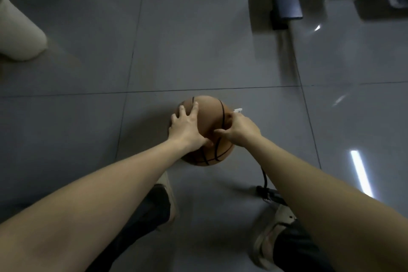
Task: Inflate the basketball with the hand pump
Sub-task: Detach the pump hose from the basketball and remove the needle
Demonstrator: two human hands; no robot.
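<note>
Grey tiled floor (198, 28), glossy, dim light. Basketball (209, 121) sits on it at centre frame, just ahead of two shoes at the bottom. Left hand (187, 130) lies flat on the ball's left top, fingers spread. Right hand (239, 129) is at the ball's right side, fingers curled and pinched around a small white piece (238, 110). Black hose (264, 178) runs from under the right forearm down to the pump (268, 194), lying by the right shoe (269, 234).
</note>
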